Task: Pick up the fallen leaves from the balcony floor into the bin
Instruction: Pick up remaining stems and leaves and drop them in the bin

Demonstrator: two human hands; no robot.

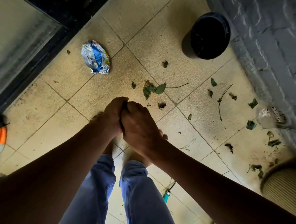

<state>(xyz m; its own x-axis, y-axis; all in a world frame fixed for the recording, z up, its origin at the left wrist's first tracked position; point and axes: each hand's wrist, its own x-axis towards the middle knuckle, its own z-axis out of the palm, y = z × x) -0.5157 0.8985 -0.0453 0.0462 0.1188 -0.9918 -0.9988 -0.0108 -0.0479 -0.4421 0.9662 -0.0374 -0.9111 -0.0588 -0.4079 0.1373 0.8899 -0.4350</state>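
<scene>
1. Your left hand and right hand are pressed together above your feet, fingers curled in toward each other. There is a dark sliver between the palms, but you cannot tell from this view whether it is a leaf or shadow, so treat the contents of both hands as unknown.

2. Take the black bin as your landmark. It stands upright on the balcony floor, against the grey wall, well away from your hands. A few thin bits show inside it; how much it holds is hard to read.

3. Most of the job looks undone. The largest leaf cluster lies between the bin and your hands, with a curled scrap just nearer you.

4. A long stem and scattered leaf pieces run from below the bin along the wall.

5. More debris lies farthest from the bin, by the ribbed pot.

6. The crumpled wrapper, off to the bin's other side, is not a leaf.
</scene>
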